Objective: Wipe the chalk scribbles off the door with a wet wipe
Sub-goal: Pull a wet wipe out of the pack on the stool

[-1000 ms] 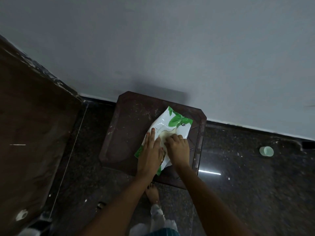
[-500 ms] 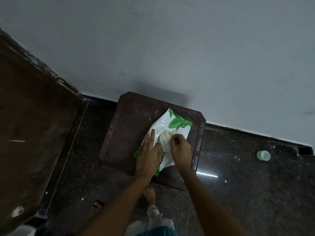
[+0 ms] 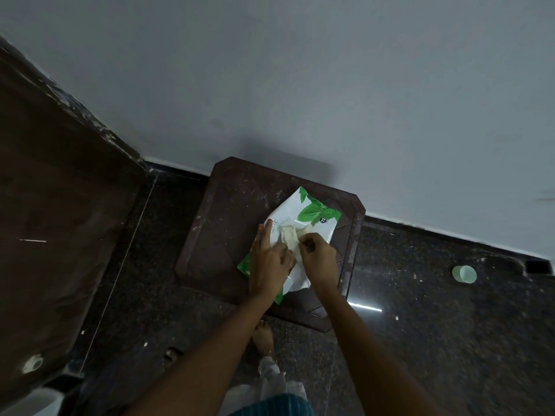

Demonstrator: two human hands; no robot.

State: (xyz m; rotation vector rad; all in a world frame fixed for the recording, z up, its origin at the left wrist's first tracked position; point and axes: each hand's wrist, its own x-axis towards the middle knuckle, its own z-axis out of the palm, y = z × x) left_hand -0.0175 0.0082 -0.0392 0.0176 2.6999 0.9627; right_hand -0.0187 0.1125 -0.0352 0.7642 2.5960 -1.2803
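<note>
Head view: wipes pack (image 3: 312, 213) on stool (image 3: 228, 235), dark floor (image 3: 420, 325), grey wall (image 3: 300, 85).

My left hand (image 3: 268, 265) lies on the pack (image 3: 312, 216), my right hand (image 3: 319, 260) on its wipe (image 3: 287, 233). The pack lies on the surface (image 3: 228, 223) before the wall (image 3: 300, 85), door (image 3: 60, 190) left, cup (image 3: 464, 274) on the floor (image 3: 420, 319) right.

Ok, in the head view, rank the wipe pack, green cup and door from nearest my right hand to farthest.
1. Pack: directly under the right hand, on the stool.
2. Green cup: off to the right.
3. Door: far left.
</note>
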